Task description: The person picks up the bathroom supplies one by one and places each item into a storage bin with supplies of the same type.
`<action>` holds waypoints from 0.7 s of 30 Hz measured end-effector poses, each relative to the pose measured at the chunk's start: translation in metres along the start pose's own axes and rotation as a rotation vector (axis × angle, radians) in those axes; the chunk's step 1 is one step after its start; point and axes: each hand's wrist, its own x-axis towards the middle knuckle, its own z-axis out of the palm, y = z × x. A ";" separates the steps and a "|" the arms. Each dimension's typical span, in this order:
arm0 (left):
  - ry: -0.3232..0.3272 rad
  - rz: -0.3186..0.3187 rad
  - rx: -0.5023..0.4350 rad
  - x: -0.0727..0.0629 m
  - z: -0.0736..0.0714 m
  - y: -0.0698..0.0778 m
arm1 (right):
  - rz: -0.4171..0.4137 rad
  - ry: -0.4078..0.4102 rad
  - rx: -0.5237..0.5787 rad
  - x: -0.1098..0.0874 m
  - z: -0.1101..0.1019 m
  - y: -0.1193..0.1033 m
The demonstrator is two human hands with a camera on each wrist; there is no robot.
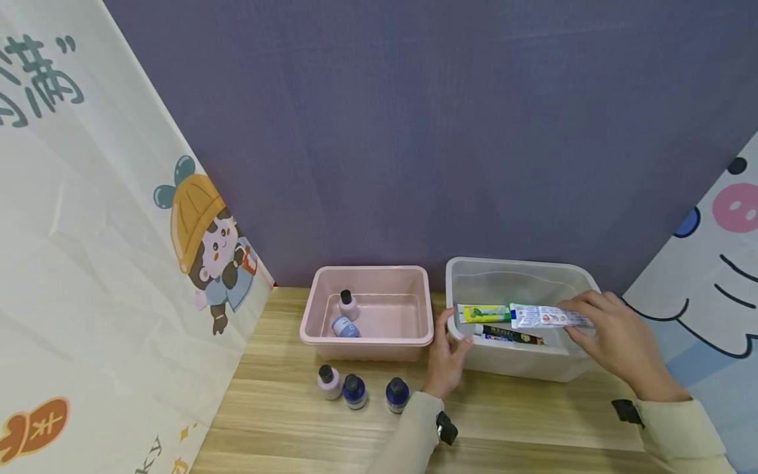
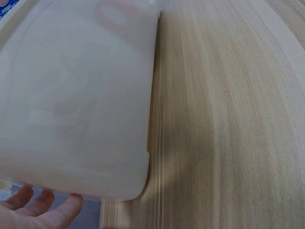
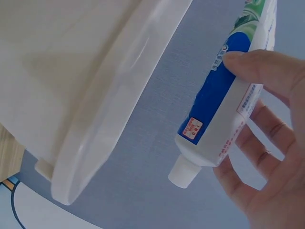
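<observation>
My right hand (image 1: 618,339) pinches a toothpaste tube (image 3: 221,98) between thumb and fingers, over the right part of a white plastic bin (image 1: 509,359). The tube is white, blue and green, and its white cap points down in the right wrist view. With thumb and fingers spread around the bin's front left corner, my left hand (image 1: 445,362) holds it; in the left wrist view its fingers (image 2: 66,210) touch the outer wall. Inside the bin are a yellow-green tube (image 1: 484,314) and a black tube (image 1: 512,334), with a blue one partly hidden beneath.
A pink bin (image 1: 367,349) stands left of the white one, holding a pale bottle (image 1: 349,308) and a light-blue bottle (image 1: 345,327). In front are a lilac bottle (image 1: 329,383) and two dark-blue bottles (image 1: 354,393) on the wooden table (image 1: 284,421). A grey-blue panel (image 1: 379,145) rises behind.
</observation>
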 end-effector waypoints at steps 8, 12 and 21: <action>-0.008 -0.004 -0.023 -0.001 0.000 0.001 | -0.006 -0.027 -0.008 0.007 -0.001 0.002; -0.008 0.000 -0.026 -0.001 0.000 0.001 | -0.010 -0.040 -0.005 0.010 0.000 0.003; -0.001 -0.017 0.004 -0.001 0.000 0.002 | -0.032 -0.056 0.002 0.020 0.002 0.004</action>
